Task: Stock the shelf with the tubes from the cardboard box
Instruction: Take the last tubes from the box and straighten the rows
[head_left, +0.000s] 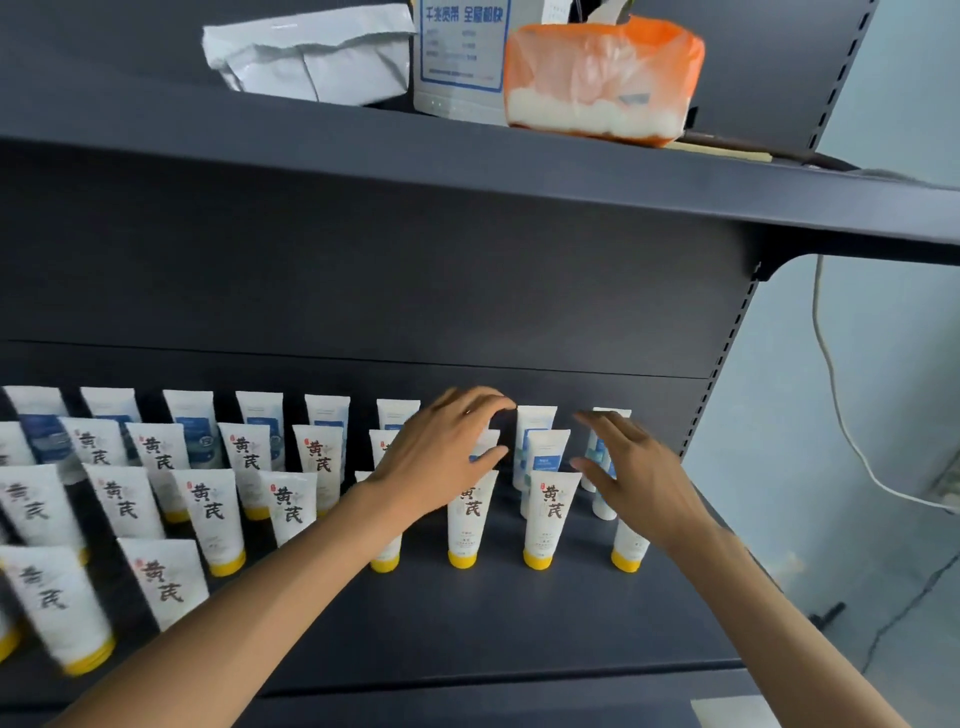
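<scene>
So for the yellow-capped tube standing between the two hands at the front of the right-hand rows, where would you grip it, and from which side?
Probably the upper body of the yellow-capped tube, pinched from the front and above. It stands cap down, widening to a flat sealed top, so the broad faces suit fingers. Blue-labelled tubes crowd close behind it, and the right hand hovers open nearby.

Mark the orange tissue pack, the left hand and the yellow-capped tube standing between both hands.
orange tissue pack (602, 78): head view, front face.
left hand (441, 457): head view, back of hand.
yellow-capped tube (550, 514): head view, printed body.
</scene>
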